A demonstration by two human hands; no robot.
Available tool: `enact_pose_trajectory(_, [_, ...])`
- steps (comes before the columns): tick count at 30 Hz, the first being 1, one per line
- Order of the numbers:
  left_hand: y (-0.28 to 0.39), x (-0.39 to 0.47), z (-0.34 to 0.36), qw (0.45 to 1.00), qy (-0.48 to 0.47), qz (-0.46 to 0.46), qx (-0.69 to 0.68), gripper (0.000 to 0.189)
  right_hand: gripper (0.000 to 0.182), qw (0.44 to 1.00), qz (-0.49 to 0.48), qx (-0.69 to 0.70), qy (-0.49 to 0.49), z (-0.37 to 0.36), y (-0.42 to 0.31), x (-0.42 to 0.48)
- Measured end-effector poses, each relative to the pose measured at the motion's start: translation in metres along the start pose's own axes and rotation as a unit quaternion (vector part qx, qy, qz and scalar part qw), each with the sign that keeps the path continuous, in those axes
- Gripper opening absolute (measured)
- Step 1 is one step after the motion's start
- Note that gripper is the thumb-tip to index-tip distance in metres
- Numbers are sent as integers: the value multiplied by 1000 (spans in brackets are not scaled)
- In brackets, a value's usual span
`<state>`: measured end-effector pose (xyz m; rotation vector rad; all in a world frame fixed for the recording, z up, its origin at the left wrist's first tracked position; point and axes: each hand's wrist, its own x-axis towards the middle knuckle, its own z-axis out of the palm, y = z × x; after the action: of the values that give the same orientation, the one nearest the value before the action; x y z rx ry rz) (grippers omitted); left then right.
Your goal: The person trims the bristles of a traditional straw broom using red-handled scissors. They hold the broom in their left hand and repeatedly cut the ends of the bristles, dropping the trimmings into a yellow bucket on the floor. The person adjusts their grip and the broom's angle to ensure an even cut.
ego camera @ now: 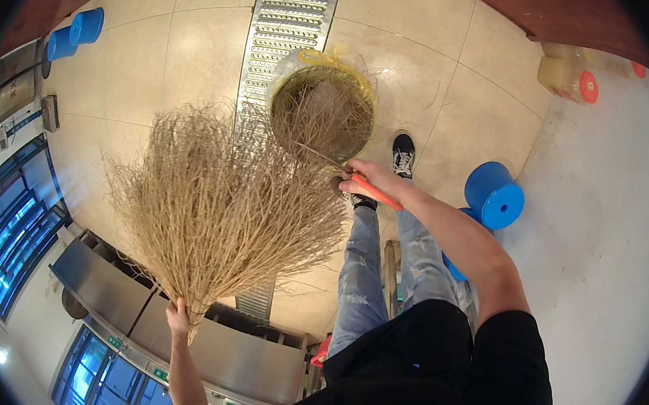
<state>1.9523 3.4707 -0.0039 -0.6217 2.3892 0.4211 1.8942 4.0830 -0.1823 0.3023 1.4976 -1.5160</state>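
Observation:
My left hand [178, 318] grips the narrow bound-looking base of a large fan-shaped bundle of dry twigs [225, 211]. Its fine tips spread up and to the right. In my right hand [376, 178] are scissors with orange-red handles [376, 192]. Their blades [320, 156] point left, over the twig tips at the near edge of a round bin. Whether the blades touch any twigs I cannot tell. A yellow plastic bag [372, 88] lines the bin, and loose twig pieces [332, 113] lie inside it.
A slotted metal drain grate [292, 9] runs along the tiled floor under the bin. Blue cylindrical stools or tubs [490, 194] stand right of my legs, with more blue ones [87, 25] far left. Plastic jugs with red caps [567, 79] sit by the wall. A metal counter [241, 360] is at lower left.

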Motion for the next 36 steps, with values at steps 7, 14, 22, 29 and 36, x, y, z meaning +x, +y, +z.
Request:
enact_pose_trajectory(7, [-12, 13, -8, 998, -13, 30, -51, 40, 36, 997, -37, -46, 56, 13, 28, 5])
enact_pose_trajectory(14, [-10, 18, -10, 999, 17, 4, -30, 43, 45, 999, -2, -49, 6, 7, 36, 8])
enact_pose_trajectory(22, [-17, 24, -24, 999, 5, -40, -18, 45, 53, 993, 67, 14, -94, -14, 39, 7])
enact_pose_trajectory(29, [-15, 25, -24, 995, 84, 2, 46, 47, 64, 995, 31, 60, -76, -20, 17, -20])
enact_pose_trajectory(36, [14, 16, -17, 987, 109, 20, 117, 49, 61, 991, 75, -83, -69, -5, -32, -27])
